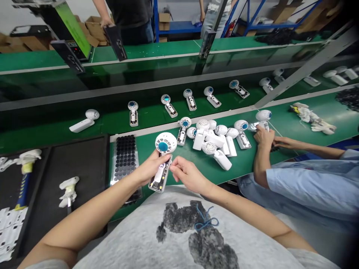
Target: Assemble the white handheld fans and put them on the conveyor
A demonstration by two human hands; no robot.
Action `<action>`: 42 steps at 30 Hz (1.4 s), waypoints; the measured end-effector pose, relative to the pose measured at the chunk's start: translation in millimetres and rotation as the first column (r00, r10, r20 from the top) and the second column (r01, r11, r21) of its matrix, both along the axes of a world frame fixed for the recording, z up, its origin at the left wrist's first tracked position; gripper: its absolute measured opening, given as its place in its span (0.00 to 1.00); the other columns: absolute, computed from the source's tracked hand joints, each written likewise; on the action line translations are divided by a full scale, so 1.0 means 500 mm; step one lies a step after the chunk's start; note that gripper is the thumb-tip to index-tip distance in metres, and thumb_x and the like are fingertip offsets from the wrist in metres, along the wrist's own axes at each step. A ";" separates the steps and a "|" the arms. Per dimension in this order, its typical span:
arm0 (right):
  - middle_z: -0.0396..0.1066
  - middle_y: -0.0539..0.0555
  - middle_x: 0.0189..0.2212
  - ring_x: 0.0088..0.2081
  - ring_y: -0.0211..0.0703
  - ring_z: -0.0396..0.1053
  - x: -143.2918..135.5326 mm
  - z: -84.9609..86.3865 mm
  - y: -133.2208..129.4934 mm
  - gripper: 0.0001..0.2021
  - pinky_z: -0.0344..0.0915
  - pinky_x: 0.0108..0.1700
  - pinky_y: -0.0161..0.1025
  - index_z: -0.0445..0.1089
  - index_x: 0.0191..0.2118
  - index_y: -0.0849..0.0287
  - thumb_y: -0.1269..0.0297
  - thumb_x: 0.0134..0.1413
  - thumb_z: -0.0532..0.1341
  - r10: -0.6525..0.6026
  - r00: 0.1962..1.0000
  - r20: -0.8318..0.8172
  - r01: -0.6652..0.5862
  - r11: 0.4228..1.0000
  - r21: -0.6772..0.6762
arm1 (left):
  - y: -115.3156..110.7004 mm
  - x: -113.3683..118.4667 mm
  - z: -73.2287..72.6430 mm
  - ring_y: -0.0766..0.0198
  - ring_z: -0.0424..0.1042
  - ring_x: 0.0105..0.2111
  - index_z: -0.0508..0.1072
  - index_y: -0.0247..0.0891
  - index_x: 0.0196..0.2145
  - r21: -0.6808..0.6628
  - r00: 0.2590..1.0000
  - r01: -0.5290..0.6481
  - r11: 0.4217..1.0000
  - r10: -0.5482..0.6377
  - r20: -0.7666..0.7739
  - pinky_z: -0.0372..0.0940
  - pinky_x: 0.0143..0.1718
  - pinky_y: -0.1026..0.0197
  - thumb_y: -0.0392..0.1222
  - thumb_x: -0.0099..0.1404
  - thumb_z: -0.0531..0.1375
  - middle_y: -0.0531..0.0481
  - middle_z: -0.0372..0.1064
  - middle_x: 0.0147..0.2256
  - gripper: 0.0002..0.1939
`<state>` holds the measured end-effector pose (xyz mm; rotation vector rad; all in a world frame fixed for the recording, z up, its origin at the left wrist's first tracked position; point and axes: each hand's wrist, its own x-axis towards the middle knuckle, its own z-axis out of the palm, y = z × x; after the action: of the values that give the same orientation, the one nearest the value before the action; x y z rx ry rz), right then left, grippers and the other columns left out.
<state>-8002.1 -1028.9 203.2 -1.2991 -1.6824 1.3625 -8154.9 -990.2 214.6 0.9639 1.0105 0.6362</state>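
My left hand (151, 166) is wrapped round the handle of a small white handheld fan (166, 143). Its round slotted head has a blue centre, and the handle is uncovered, showing a dark circuit board and a white inner part. Right beside that handle, my right hand (187, 172) is closed in a pinch; whatever its fingers hold, if anything, is hidden. Just beyond lies a pile of similar white fans (214, 138) on the green bench. A sheet of round black stickers or pads (125, 157) lies left of my left hand.
A row of fans, one being an open-backed fan (134, 113), lies on the green belt (109, 112) ahead. At right, a co-worker's hands (265, 136) hold another fan. Black trays (84, 160) with a blue-and-yellow-handled hammer (24, 186) stand at left. A metal post (297, 74) slants at right.
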 end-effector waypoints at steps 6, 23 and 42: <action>0.60 0.44 0.17 0.20 0.34 0.57 -0.015 -0.019 0.011 0.08 0.55 0.27 0.33 0.55 0.28 0.57 0.64 0.57 0.51 0.049 0.999 -0.003 -0.049 0.997 -0.062 | -0.012 -0.001 -0.022 0.66 0.64 0.32 0.60 0.37 0.48 0.014 0.999 -0.041 0.999 0.041 -0.007 0.59 0.33 0.64 0.46 0.55 0.60 0.48 0.64 0.38 0.24; 0.42 0.42 0.18 0.20 0.33 0.40 0.024 -0.082 0.081 0.20 0.39 0.21 0.32 0.53 0.26 0.57 0.43 0.51 0.51 -0.116 0.993 0.026 0.117 0.911 -0.396 | 0.480 -0.383 -0.137 0.61 0.68 0.37 0.67 0.31 0.41 0.505 0.515 -0.239 0.830 0.549 -0.659 0.63 0.40 0.55 0.39 0.58 0.59 0.45 0.67 0.38 0.14; 0.46 0.42 0.15 0.19 0.34 0.42 0.007 -0.076 0.130 0.19 0.39 0.20 0.32 0.55 0.26 0.56 0.44 0.51 0.53 -0.267 0.962 0.063 0.270 0.882 -0.386 | 0.552 -0.588 -0.163 0.46 0.69 0.34 0.62 0.37 0.21 0.370 0.190 -0.009 0.929 0.365 -0.912 0.61 0.35 0.52 0.41 0.42 0.64 0.47 0.64 0.23 0.13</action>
<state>-7998.5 -964.0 165.3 -1.6912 -1.2067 1.5712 -8448.6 -714.4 133.1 1.5869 2.3075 0.2848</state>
